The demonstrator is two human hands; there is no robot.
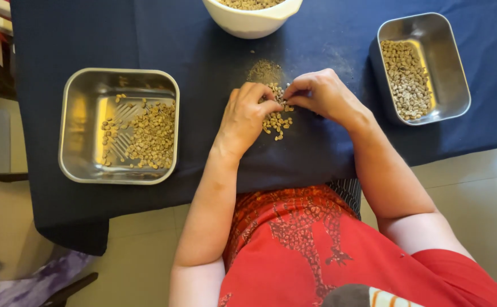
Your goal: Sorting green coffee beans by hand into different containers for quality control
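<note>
A small pile of pale green-tan beans (277, 120) lies on the dark blue cloth in front of me. My left hand (244, 117) rests on the cloth at the pile's left, thumb and forefinger pinched together over the beans. My right hand (321, 94) sits at the pile's upper right, its fingertips also pinched at the beans. The two hands almost touch above the pile. Whether either pinch holds a bean is too small to make out.
A square steel tray (78, 131) on the left holds a scatter of beans. A second steel tray (450, 68) at the right holds more. A white bowl (252, 21) of beans stands at the far edge. The cloth-covered table's near edge (146, 199) runs across my lap.
</note>
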